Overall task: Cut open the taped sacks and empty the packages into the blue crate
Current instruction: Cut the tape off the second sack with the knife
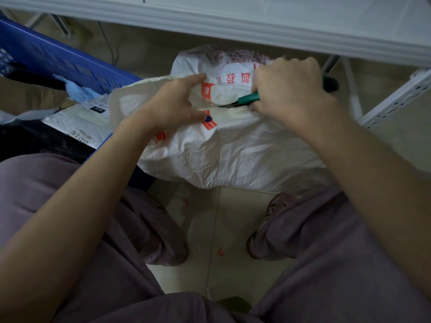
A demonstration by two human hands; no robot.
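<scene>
White woven sack (233, 148) with red print lies on the floor (233, 217), between the person's shoes and the white shelf (233, 22) along the top edge. Sack top is crumpled and bunched; contents not visible.

Left grip (177, 103) pinches a fold of sack fabric near the orange tape patches, thumb and fingers curled onto it. Right grip (291, 89) is fisted round a green-handled cutter (249, 97), with the dark blade pointing left and its tip at the sack's top seam, just beside the left grip's fingers. Can't tell whether the blade is through the fabric.

Blue crate (58, 59) stands at the floor's left side, its near corner touching or overlapped by the sack. Inside the crate:
- white mailer (79, 122) with a printed label, lying flat
- black bag (35, 141) at the crate's near side, partly under the mailer
- light blue bag (79, 90) against the far wall
- brown package (23, 96) at the left edge

Purple trousers (105, 264) fill the bottom of the view, knees apart on either side of the sack.
</scene>
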